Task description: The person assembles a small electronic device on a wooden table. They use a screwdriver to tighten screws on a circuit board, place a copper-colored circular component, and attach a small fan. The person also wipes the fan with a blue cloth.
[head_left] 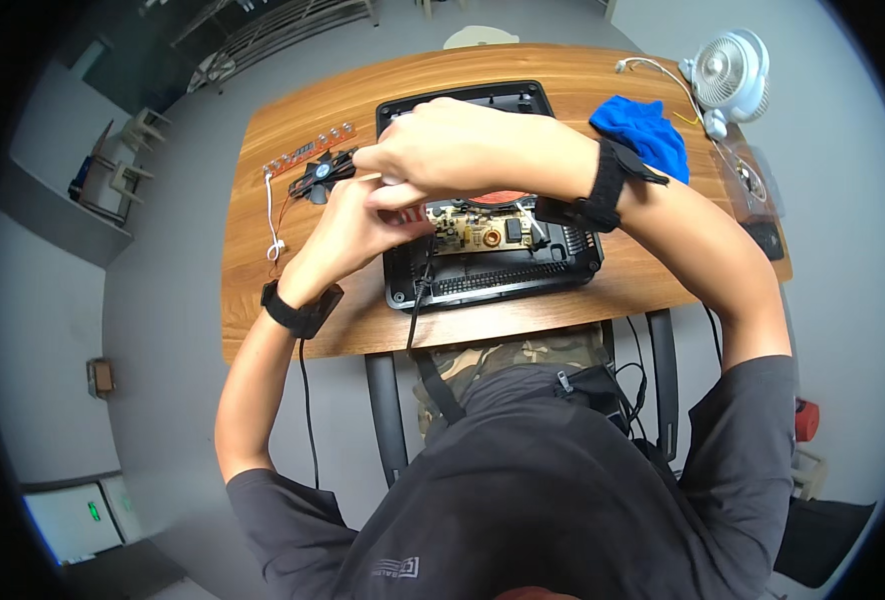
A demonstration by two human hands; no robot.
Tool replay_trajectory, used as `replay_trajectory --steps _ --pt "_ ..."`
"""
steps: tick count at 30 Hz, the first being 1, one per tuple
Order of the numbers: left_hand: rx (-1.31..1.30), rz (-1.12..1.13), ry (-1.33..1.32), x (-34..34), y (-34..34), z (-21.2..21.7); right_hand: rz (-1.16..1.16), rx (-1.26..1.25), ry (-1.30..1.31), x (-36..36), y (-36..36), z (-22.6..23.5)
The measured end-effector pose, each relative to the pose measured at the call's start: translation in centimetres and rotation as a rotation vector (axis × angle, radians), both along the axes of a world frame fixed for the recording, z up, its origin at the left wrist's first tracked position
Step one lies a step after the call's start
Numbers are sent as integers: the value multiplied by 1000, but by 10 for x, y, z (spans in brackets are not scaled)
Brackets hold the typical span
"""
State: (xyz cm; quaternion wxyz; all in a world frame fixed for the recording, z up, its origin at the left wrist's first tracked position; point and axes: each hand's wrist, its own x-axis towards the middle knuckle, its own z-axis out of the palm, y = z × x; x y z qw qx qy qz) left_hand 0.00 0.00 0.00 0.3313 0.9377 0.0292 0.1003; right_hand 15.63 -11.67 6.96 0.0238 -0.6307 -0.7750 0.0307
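Opened black appliance base [493, 285] sits mid-table, circuit board [473, 230] exposed; left hand [358, 225] and right hand [453, 150] pinch 1 small part together above it, likely needing careful seating next.

One wooden surface [563, 300] carries one open black appliance casing [493, 270], one circuit board [478, 230] inside it, one small black fan [323, 175], one orange strip board [308, 152], one blue cloth [648, 130] and one white desk fan [731, 75]. Two hands work above: left hand [363, 225], right hand [453, 150].
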Motion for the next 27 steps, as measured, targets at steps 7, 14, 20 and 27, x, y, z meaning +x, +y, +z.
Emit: replay_trajectory --steps 7,14,20,27 --pt "-102 132 100 6 -8 12 107 216 92 2 -20 -14" --pt "-161 77 175 4 -1 0 10 235 92 -6 -11 -24" --pt "-139 62 88 4 -7 5 5 386 -19 -9 -24 -20" --pt "-155 115 179 6 -12 16 -80 44 112 -4 -27 -2"
